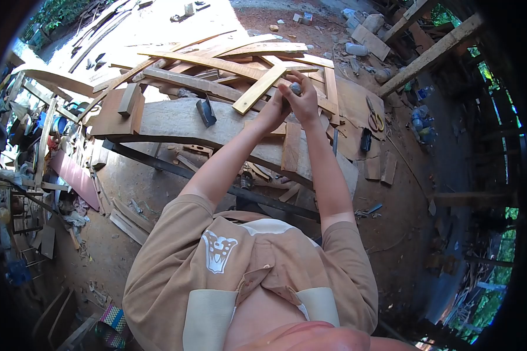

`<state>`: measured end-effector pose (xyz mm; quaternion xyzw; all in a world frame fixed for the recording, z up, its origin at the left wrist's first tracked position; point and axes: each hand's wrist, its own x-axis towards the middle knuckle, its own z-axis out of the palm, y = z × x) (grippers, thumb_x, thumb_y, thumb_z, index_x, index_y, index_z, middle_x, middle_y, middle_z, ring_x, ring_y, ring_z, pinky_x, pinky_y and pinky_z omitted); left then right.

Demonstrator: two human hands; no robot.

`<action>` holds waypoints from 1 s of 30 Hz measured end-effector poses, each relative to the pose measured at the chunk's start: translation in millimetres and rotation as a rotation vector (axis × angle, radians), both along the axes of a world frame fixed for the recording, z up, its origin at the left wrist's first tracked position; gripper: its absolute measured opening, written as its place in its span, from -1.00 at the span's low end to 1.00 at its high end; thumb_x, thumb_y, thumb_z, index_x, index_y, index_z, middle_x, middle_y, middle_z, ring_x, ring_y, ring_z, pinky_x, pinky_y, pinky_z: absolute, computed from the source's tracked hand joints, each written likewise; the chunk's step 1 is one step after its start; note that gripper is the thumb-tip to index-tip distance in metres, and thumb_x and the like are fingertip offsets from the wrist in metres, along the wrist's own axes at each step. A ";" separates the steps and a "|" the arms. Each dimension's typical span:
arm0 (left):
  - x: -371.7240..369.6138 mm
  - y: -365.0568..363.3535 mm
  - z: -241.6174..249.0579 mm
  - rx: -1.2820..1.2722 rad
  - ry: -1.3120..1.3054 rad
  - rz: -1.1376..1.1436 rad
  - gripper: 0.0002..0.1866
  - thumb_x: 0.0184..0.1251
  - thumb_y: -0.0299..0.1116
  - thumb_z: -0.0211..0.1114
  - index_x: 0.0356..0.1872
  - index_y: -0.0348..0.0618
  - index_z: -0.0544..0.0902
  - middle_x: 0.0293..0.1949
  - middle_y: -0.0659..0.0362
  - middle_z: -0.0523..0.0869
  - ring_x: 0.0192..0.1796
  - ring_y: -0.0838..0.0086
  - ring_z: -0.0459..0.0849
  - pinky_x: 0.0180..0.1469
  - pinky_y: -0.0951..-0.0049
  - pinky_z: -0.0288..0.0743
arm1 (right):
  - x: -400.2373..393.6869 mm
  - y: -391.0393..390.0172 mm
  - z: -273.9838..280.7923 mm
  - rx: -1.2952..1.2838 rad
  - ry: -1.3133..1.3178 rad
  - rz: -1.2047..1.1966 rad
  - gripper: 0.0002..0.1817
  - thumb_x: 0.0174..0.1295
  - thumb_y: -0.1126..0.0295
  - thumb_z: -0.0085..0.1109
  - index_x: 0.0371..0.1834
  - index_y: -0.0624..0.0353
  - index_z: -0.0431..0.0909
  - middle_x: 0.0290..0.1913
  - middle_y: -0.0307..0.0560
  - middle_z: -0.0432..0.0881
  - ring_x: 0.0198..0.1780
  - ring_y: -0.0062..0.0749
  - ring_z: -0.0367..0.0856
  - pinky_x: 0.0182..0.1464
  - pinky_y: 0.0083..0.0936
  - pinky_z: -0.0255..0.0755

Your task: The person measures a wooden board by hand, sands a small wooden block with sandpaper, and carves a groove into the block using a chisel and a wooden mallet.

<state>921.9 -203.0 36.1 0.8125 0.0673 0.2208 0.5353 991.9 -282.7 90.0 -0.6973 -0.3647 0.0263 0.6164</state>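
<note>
My left hand (273,112) and my right hand (304,104) meet over the wooden workbench beam, both with bent fingers. A small grey rounded object (295,89) shows among the fingers of my right hand; its kind is not clear. What my left hand closes around is hidden between the palms. Just left of the hands, a pale wooden strip (260,89) lies slanted across other strips. A squared wood block (291,147) stands on the beam (175,120) below my hands.
Many loose wooden strips (216,63) are piled beyond the beam. A dark curved piece (205,112) and a wood block (129,100) rest toward its left end. To the right lie pliers (375,116) and a black object (366,140). Posts (430,55) rise at the right.
</note>
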 end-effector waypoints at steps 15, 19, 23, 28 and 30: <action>-43.9 20.8 -91.6 0.768 0.901 -0.039 -0.19 0.23 0.19 -0.09 0.38 0.00 -0.10 0.39 0.06 -0.04 0.44 0.15 -0.24 0.29 -0.25 -0.27 | 26.8 47.5 -12.3 0.119 0.363 0.111 -0.81 0.05 0.42 0.26 -0.57 0.18 0.42 -0.65 -0.26 0.49 -0.64 -0.68 0.43 -0.59 -0.74 0.30; -44.7 20.6 -87.0 0.708 0.962 -0.082 -0.21 0.25 0.16 -0.08 0.39 0.07 -0.14 0.41 0.09 -0.13 0.45 0.17 -0.32 0.28 -0.27 -0.33 | 30.8 53.3 -11.6 0.131 0.387 0.102 -0.81 0.05 0.43 0.26 -0.57 0.19 0.42 -0.66 -0.26 0.49 -0.65 -0.67 0.42 -0.60 -0.73 0.30; -39.5 23.7 -82.0 0.674 1.035 -0.133 -0.19 0.24 0.13 -0.03 0.39 0.11 -0.20 0.42 0.11 -0.23 0.44 0.17 -0.39 0.30 -0.24 -0.36 | 37.8 63.3 -10.9 0.099 0.426 0.152 -0.83 0.04 0.45 0.24 -0.58 0.18 0.42 -0.67 -0.26 0.47 -0.68 -0.67 0.41 -0.63 -0.72 0.29; -37.3 24.1 -80.8 0.659 1.080 -0.146 -0.18 0.23 0.10 -0.01 0.39 0.13 -0.22 0.43 0.13 -0.27 0.44 0.20 -0.45 0.30 -0.23 -0.35 | 31.3 80.0 -14.1 0.009 0.453 0.345 -0.84 0.00 0.47 0.25 -0.57 0.18 0.43 -0.69 -0.27 0.46 -0.70 -0.68 0.40 -0.66 -0.73 0.28; -37.3 24.3 -80.0 0.646 1.087 -0.151 -0.18 0.24 0.10 -0.01 0.39 0.14 -0.22 0.43 0.13 -0.28 0.44 0.20 -0.45 0.30 -0.23 -0.35 | 22.9 88.0 -14.4 -0.027 0.443 0.370 -0.84 0.00 0.46 0.25 -0.58 0.18 0.43 -0.69 -0.27 0.46 -0.70 -0.69 0.40 -0.66 -0.73 0.28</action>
